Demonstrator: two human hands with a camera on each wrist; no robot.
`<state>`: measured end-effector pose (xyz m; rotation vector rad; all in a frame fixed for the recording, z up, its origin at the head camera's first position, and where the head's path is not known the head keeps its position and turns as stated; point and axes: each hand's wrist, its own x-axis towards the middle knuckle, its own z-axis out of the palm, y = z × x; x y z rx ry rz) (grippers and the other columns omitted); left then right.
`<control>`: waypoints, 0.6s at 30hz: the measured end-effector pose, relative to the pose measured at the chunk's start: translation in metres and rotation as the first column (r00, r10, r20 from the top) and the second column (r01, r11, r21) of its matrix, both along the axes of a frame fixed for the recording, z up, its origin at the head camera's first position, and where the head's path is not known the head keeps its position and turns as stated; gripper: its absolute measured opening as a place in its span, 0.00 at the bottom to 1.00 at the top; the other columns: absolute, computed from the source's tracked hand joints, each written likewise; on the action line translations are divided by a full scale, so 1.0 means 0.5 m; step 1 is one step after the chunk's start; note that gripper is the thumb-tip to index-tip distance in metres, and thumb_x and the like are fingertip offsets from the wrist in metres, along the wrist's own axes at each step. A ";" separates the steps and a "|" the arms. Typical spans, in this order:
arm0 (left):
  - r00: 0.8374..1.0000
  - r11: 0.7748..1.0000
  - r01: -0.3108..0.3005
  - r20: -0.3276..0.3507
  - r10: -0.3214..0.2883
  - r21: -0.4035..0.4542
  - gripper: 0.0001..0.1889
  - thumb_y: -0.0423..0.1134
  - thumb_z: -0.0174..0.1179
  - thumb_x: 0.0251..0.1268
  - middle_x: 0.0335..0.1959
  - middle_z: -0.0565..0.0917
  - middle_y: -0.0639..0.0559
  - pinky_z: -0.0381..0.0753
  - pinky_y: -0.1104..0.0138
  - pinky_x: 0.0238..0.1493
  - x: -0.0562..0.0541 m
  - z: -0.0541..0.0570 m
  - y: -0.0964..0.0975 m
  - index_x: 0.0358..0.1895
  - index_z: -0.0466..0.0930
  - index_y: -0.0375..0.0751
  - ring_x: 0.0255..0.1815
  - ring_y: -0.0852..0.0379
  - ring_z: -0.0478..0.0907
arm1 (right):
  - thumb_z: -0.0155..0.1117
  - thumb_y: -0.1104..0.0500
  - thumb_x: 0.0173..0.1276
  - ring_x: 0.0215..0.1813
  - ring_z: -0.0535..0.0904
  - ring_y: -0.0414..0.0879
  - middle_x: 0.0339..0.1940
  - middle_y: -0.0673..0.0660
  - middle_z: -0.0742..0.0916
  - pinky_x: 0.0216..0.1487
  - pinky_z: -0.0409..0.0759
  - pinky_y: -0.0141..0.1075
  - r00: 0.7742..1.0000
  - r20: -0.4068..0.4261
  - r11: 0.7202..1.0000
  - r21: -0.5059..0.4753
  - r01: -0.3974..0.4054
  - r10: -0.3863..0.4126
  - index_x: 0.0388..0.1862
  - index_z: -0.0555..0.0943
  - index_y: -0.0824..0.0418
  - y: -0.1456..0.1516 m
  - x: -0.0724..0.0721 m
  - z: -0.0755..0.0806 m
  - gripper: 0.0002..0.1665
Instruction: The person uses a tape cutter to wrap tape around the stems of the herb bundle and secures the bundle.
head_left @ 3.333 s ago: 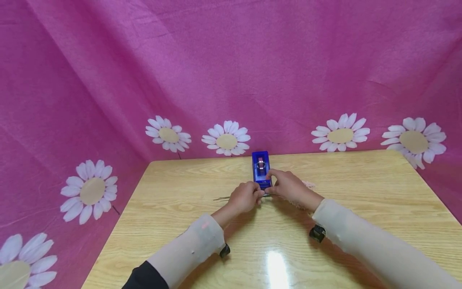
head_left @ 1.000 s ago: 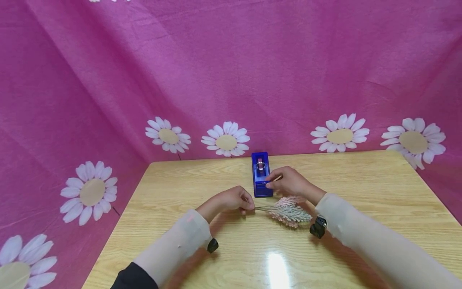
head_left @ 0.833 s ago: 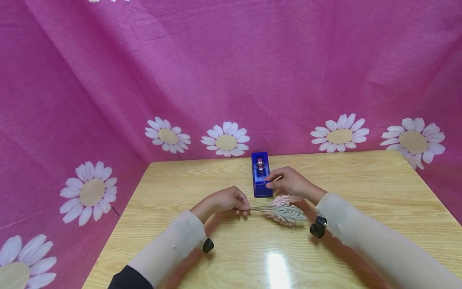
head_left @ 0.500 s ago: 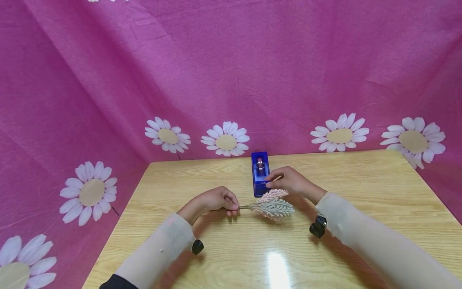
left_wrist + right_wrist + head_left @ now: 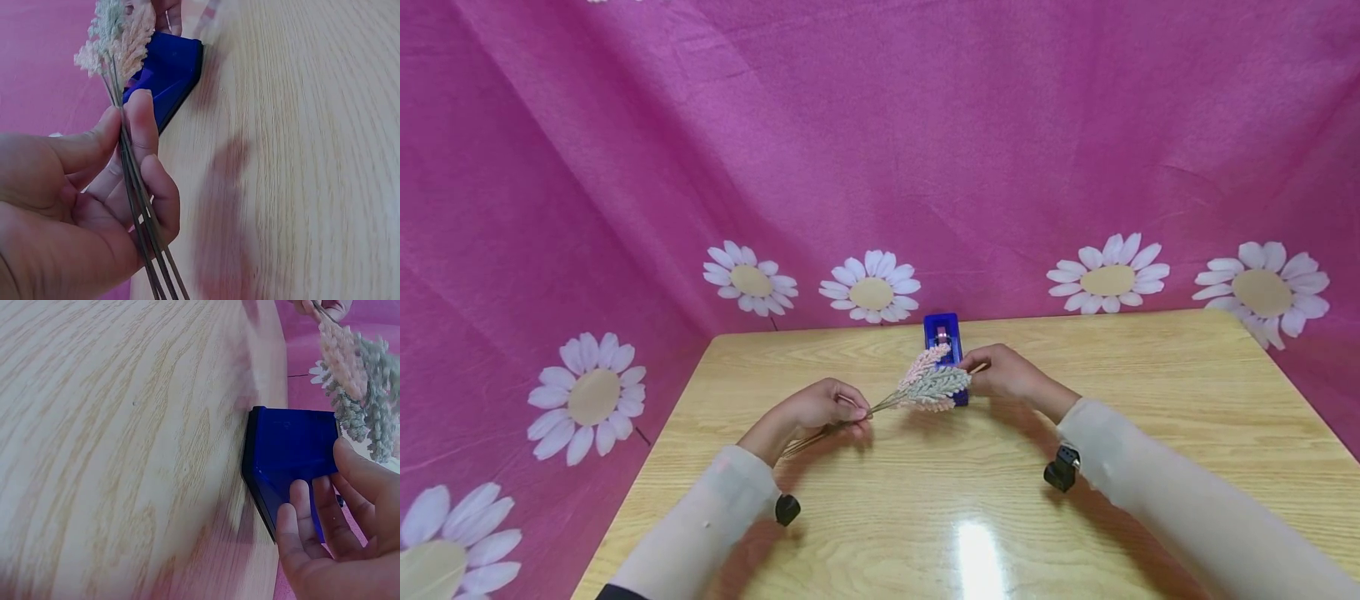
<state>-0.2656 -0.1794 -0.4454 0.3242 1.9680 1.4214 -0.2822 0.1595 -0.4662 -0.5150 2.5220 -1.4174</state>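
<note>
Thumb and forefinger of my left hand (image 5: 820, 406) pinch the thin stems (image 5: 143, 219) of a small bunch of artificial flowers with fluffy pink and pale green heads (image 5: 375, 394). The stems run back below the palm, and the heads point up and right, overlapping a blue tape dispenser (image 5: 290, 444) in the head view. That dispenser stands at the table's back edge with a tape roll (image 5: 942, 335) inside. My right hand (image 5: 1011, 379) holds the dispenser's front end, thumb at its top edge and fingertips against its side.
The light wood table (image 5: 1075, 350) has a bright glare patch near the front. A pink cloth (image 5: 880, 150) with printed daisies hangs right behind the table and along its left side. Black wrist cameras (image 5: 1062, 469) hang under both sleeves.
My left hand has drawn the flowers leftward from the dispenser's front, then tilted them so the heads swing up across the dispenser. My right hand stays at the dispenser.
</note>
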 end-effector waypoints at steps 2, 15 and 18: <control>0.999 1.000 -0.031 0.014 0.031 -0.001 0.10 0.26 0.55 0.77 0.33 0.90 0.42 0.80 0.67 0.32 0.000 0.001 -0.004 0.48 0.80 0.18 0.30 0.58 0.85 | 0.69 0.66 0.68 0.44 0.82 0.48 0.45 0.62 0.88 0.43 0.80 0.38 1.000 0.012 1.000 -0.006 -0.001 0.001 0.46 0.87 0.70 0.001 0.001 0.000 0.10; 0.953 0.953 -0.290 0.119 0.279 0.091 0.13 0.27 0.52 0.79 0.37 0.90 0.46 0.85 0.68 0.39 -0.013 -0.008 -0.034 0.59 0.78 0.23 0.38 0.58 0.88 | 0.72 0.59 0.70 0.46 0.80 0.47 0.50 0.61 0.88 0.43 0.80 0.36 0.997 0.067 0.999 -0.020 0.035 -0.034 0.49 0.89 0.66 -0.001 0.000 -0.003 0.13; 0.941 0.937 -0.329 0.125 0.315 0.115 0.17 0.26 0.51 0.79 0.40 0.90 0.42 0.86 0.68 0.39 -0.015 -0.017 -0.037 0.63 0.74 0.18 0.37 0.59 0.88 | 0.72 0.59 0.70 0.45 0.80 0.47 0.50 0.61 0.88 0.42 0.81 0.37 0.997 0.071 0.999 -0.024 0.033 -0.031 0.49 0.89 0.66 -0.001 0.001 -0.001 0.13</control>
